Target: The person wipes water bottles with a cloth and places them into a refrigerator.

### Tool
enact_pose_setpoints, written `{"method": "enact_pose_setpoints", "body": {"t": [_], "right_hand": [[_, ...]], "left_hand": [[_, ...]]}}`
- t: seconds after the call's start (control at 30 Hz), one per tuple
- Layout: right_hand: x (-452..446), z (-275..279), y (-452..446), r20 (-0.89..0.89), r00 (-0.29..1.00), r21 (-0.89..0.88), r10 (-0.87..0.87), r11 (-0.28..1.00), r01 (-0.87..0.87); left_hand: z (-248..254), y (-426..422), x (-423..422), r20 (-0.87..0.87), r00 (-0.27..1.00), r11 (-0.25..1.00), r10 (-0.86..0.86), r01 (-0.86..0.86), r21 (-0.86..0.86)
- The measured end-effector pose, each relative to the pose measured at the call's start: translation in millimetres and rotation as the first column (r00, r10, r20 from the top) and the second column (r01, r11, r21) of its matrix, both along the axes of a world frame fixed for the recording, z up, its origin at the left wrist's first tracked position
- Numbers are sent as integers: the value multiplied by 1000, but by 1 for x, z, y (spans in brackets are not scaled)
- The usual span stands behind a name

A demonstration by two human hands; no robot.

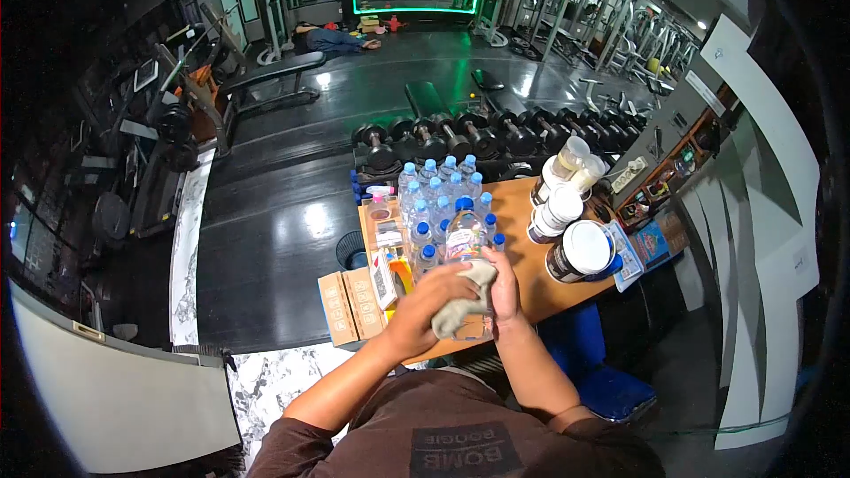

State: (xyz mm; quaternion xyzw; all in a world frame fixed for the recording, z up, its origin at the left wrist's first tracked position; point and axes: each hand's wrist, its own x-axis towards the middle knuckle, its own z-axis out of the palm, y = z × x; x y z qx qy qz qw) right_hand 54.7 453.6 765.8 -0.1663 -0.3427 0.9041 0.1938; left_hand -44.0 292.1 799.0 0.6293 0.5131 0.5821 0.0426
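Observation:
In front of my chest, a large clear plastic bottle (465, 237) with a blue cap and a printed label is held nearly upright. My right hand (505, 290) is closed around its right side. My left hand (420, 308) is closed on a greyish-beige cloth (450, 317), which presses against the bottle's near side and hides part of it. Just beyond stand rows of smaller clear water bottles (436, 188) with blue caps, on a wooden table (522, 204).
White tubs (584, 250) with dark labels stand at the table's right, with a blue chair (615, 389) below. Cardboard boxes (347, 305) sit at the left, near a dark basket (352, 248). Dumbbells (478, 137) line a rack behind. Farther back, a person (336, 41) lies on the floor.

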Motion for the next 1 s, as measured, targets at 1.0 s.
{"method": "enact_pose_setpoints", "body": {"t": [1.0], "right_hand": [[5,8,-10,57,998,119,-28,993,21]], "left_hand": [[-11,-21,-10,275,961,989,28,-66,130]]}}
